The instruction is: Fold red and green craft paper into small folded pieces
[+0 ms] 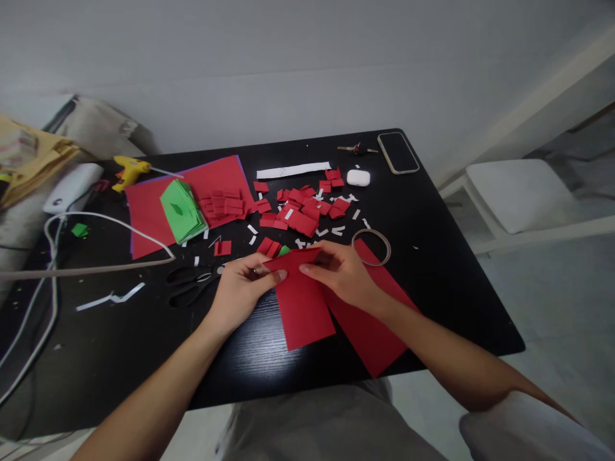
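A sheet of red paper (305,310) is held between my two hands, its far edge folded over. My left hand (243,288) pinches the left end of that fold, thumb on top. At the right end, my right hand (343,272) grips the same fold with thumb and fingers. Another red sheet (372,326) lies on the table under my right wrist. Black-handled scissors (189,282) rest beside my left hand, their blades partly hidden by it. Just beyond my hands is a pile of small folded red paper pieces (302,211) among white scraps.
Green papers (182,211) and more red pieces sit on a large red sheet (148,221) at the left. A yellow glue gun (129,171), white cables (52,275), a ring-shaped coil (385,250), a white earbud case (358,178) and a phone (398,153) lie around the black table (461,301).
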`<state>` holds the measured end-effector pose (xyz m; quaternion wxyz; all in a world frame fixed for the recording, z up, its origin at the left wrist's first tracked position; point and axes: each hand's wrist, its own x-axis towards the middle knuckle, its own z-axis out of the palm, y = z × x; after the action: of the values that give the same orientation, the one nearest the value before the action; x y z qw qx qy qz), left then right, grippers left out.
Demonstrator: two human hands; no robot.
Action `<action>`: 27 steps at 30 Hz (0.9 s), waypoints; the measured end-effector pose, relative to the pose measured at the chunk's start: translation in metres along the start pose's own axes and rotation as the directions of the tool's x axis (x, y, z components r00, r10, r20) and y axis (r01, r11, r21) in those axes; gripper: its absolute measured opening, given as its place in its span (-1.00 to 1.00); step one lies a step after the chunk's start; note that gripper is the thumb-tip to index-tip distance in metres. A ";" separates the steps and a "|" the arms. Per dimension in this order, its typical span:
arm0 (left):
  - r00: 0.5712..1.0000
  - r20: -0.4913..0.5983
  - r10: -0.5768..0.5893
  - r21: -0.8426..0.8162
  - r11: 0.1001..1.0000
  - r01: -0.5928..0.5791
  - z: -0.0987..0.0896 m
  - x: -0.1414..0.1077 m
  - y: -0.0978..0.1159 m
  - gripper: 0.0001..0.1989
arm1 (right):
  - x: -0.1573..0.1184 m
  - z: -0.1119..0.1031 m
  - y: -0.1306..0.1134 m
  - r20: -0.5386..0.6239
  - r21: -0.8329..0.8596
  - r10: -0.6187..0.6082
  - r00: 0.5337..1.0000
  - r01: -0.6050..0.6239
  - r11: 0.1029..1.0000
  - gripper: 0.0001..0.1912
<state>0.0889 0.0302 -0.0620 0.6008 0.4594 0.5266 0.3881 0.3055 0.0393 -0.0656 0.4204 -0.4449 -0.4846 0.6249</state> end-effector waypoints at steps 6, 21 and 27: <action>1.000 0.029 0.004 -0.037 0.999 -0.003 0.000 0.000 -0.002 -0.82 | -0.002 0.000 -0.003 -0.038 -0.062 -0.063 0.997 0.061 0.996 -0.72; 0.992 0.125 -0.010 -0.075 0.997 0.020 0.003 -0.001 0.008 -0.70 | -0.001 -0.001 -0.006 -0.025 -0.027 0.019 1.000 -0.020 0.999 -0.72; 0.992 0.094 0.080 0.039 0.996 -0.084 0.000 0.001 0.010 -0.75 | 0.001 -0.003 -0.011 0.003 0.035 0.111 0.994 -0.111 0.993 -0.74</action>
<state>0.0897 0.0336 -0.0525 0.5983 0.5107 0.4871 0.3794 0.3094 0.0425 -0.0558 0.3926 -0.4633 -0.4484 0.6559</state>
